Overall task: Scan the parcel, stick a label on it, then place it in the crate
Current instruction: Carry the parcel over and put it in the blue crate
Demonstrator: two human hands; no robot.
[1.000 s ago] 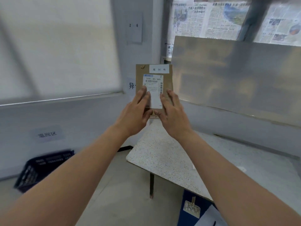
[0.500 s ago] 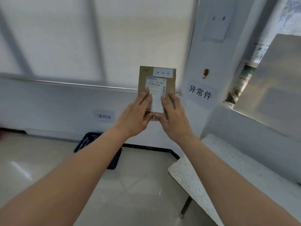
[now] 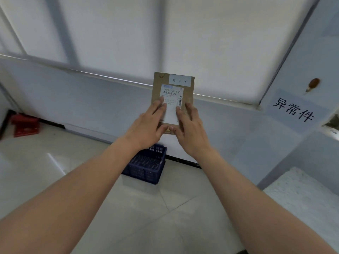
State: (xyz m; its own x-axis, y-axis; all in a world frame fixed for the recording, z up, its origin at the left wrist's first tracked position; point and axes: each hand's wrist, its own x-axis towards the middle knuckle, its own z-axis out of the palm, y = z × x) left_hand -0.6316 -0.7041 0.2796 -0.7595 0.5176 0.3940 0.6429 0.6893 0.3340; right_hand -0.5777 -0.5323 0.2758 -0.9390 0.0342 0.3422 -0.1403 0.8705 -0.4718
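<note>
While both hands hold it up: parcel (image 3: pixel 172 99) at chest height, long axis upright, printed face toward the person.
Left hand (image 3: pixel 146 128): clamped on parcel's lower left, fingers spread over shipping label (image 3: pixel 171 104).
Right hand (image 3: pixel 190 131): clamped on lower right, thumbs nearly meeting at bottom edge.
Small label (image 3: pixel 179 81): stuck on top edge, so labelling looks done.
Crate (image 3: pixel 146 165): blue, on floor by wall, directly below and just beyond the hands, slightly left.
Key relation: crate sits under left wrist, so left hand nearer; move is straight down and forward.
Sign (image 3: pixel 293 110): on wall, well right, apart.
</note>
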